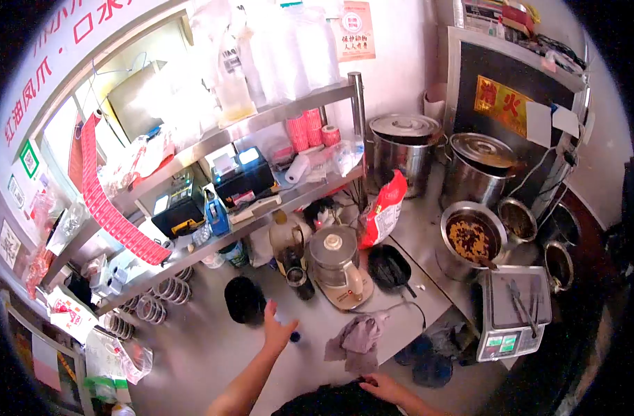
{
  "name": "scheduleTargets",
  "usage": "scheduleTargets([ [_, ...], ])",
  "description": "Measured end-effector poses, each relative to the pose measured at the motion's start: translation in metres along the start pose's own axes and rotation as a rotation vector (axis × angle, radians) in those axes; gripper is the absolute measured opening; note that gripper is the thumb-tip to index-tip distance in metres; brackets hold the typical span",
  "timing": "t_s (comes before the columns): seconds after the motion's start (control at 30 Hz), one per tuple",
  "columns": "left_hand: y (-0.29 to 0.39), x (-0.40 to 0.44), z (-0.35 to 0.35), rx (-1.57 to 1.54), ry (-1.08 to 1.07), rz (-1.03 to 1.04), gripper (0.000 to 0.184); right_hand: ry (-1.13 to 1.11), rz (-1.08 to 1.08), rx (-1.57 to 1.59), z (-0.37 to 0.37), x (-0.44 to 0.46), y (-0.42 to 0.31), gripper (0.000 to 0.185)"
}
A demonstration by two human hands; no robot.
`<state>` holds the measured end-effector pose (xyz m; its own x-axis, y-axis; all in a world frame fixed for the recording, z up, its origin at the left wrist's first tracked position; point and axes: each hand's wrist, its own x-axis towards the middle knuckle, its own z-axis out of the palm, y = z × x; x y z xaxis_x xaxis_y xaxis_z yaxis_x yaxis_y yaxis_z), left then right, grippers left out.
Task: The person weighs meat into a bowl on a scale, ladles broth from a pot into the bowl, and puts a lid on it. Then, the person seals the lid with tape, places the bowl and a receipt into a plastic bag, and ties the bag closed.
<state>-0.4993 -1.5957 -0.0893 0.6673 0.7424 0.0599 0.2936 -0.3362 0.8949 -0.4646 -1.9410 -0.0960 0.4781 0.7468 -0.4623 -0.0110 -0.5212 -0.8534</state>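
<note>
Over the steel counter (185, 360), my left hand (279, 327) reaches forward with its fingers apart, holding nothing. Its fingertips are close to the right edge of a black round container (245, 301); whether they touch is unclear. A small dark round thing (294, 337) lies beside the hand. My right hand (380, 388) rests low by the dark clothing at my body, its fingers partly visible and loosely extended. A crumpled greyish cloth (362, 336) lies on the counter ahead of it. Beyond stand a blender-like appliance (335, 260) and a dark cup (300, 283).
Right of the appliance are a black tray (389, 267) and a red-white bag (385, 211). Farther right stand a pot of food (469, 239), lidded pots (402, 149) and a scale (514, 315) with tongs. A steel shelf (261, 204) with printers spans the back.
</note>
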Motion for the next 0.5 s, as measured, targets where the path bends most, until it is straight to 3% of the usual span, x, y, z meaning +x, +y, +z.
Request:
scheduleTargets([
  [0.1,-0.015,0.06,0.051,0.096,0.135,0.093,0.099,-0.022,0.078,-0.133,-0.019,0.016,0.002,0.055],
  [0.2,0.017,0.072,0.069,-0.049,0.184,0.105,0.097,0.158,-0.12,-0.122,-0.03,0.018,-0.023,0.038],
  [0.3,0.014,0.085,0.081,-0.101,0.193,-0.007,0.08,0.277,-0.317,-0.275,-0.051,0.032,-0.057,0.045],
  [0.33,0.011,0.087,0.084,-0.128,0.201,-0.042,0.077,0.353,-0.288,-0.278,-0.058,0.04,-0.074,0.051],
  [0.43,0.024,0.079,0.067,-0.006,0.106,0.067,0.071,0.577,-0.253,-0.281,-0.073,0.083,-0.095,0.07],
  [0.5,0.036,0.072,0.051,-0.095,0.059,0.132,0.071,0.712,-0.282,-0.325,-0.081,0.128,-0.095,0.074],
])
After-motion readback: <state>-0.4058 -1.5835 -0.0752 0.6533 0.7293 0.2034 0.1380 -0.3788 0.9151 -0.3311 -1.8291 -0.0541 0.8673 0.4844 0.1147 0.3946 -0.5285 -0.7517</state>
